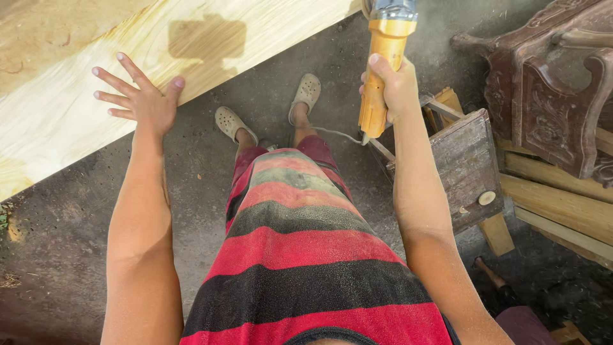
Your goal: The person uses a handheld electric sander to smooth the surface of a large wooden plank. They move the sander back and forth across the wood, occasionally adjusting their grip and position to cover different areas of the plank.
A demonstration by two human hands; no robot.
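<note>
Left hand (142, 99) spread flat, fingers wide, on pale wooden panel (96, 57) near its lower edge. Right hand (391, 86) grips yellow power grinder (382, 61), held just off panel's right corner, above dusty floor (57, 255).

The sander (383, 70) is yellow-orange with a grey-blue head. The board (76, 57) is pale yellow wood with flowing tan grain and one darker brown patch. The shirt (306, 255) has broad red and black stripes. The clogs (268, 108) are beige. The carved chair (549, 83) is dark reddish brown. The floor (51, 255) is dusty grey-brown.
</note>
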